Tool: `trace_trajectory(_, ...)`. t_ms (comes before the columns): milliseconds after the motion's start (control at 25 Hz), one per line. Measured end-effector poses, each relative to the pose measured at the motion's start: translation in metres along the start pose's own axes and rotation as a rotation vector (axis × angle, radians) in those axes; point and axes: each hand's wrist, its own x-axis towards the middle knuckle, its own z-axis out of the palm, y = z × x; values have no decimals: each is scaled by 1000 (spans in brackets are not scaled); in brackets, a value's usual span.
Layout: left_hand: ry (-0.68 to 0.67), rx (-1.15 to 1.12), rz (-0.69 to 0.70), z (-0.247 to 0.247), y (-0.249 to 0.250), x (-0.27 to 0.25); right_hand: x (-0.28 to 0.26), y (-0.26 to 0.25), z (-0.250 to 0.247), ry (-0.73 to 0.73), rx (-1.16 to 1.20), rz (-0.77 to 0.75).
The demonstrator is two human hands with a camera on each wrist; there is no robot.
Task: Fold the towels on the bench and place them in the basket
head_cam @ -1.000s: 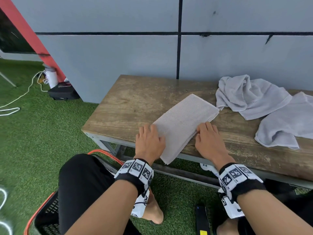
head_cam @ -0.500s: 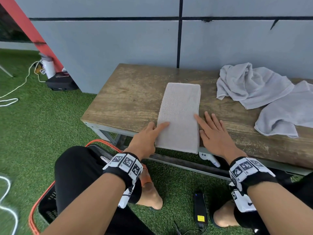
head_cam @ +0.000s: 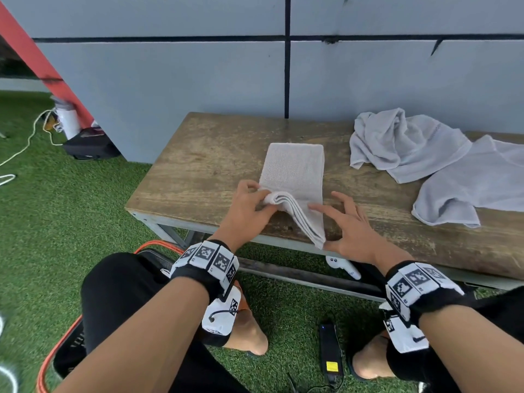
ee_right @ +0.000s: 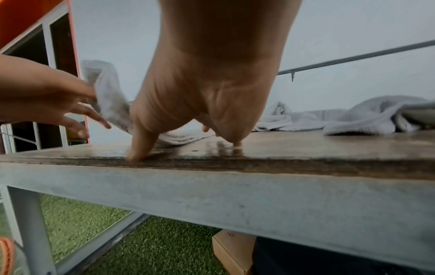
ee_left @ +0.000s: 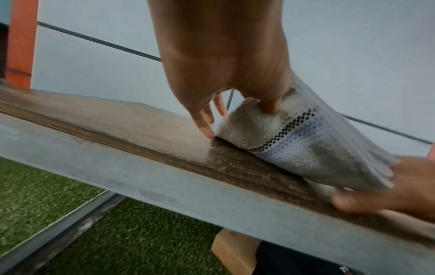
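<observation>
A folded grey towel [head_cam: 293, 168] lies lengthwise on the wooden bench [head_cam: 204, 171]. My left hand [head_cam: 255, 198] pinches its near left corner and lifts it, so the layered edge [head_cam: 300, 217] slopes down to the right. In the left wrist view the thumb [ee_left: 270, 106] presses into the raised fold [ee_left: 254, 128]. My right hand [head_cam: 340, 219] is spread beside the near right corner, thumb on the bench edge [ee_right: 139, 152]. Two unfolded towels [head_cam: 402, 143] [head_cam: 479, 185] lie at the right. The black basket with an orange rim [head_cam: 65, 350] sits on the grass by my left leg.
A grey wall [head_cam: 198, 80] runs just behind the bench. Under the bench are a white controller [head_cam: 343, 268] and a cardboard box [ee_left: 235, 249]. A black power pack [head_cam: 330, 350] lies on the grass between my feet. Cables and a black bag [head_cam: 90, 146] sit far left.
The towel was turned square to the bench. My left hand has since taken its near left corner and raised it, and my right hand slid to the near right corner.
</observation>
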Motion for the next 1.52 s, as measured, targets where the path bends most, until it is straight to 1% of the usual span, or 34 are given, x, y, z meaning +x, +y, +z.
trace_trajectory(80,64,-18,28,-1,7,4,2,-7,0,110,113,-41)
trace_trajectory(160,80,-100,36,-6,12,4,4,-11,-2,157,219,-58)
trace_trajectory(240,68,-185,15,-7,18,3,6,-14,-5,203,366,-28)
trace_trajectory(320,82,-182,-21,-4,17,0,8,-18,-7,241,464,-1)
trace_trajectory(440,134,-183,-129,5,11,-1,15,-20,-5,254,420,4)
trace_trajectory(600,259,-192,-278,12,3,7,35,-32,-9,218,383,55)
trace_trajectory(720,388,-145,-325,15,2,16,50,-41,-15,133,388,73)
trace_trajectory(800,418,-75,-335,17,-1,23,61,-43,-15,122,368,92)
trace_trajectory(960,383,31,-410,19,-18,39,83,-42,-8,137,239,204)
trace_trajectory(1040,366,115,-415,18,-24,46,87,-44,-2,175,184,253)
trace_trajectory(1160,367,176,-391,18,-30,55,84,-47,11,266,91,240)
trace_trajectory(1240,364,231,-405,18,-33,59,85,-50,15,305,48,241)
trace_trajectory(1520,274,379,-513,13,-28,68,91,-56,16,308,-32,303)
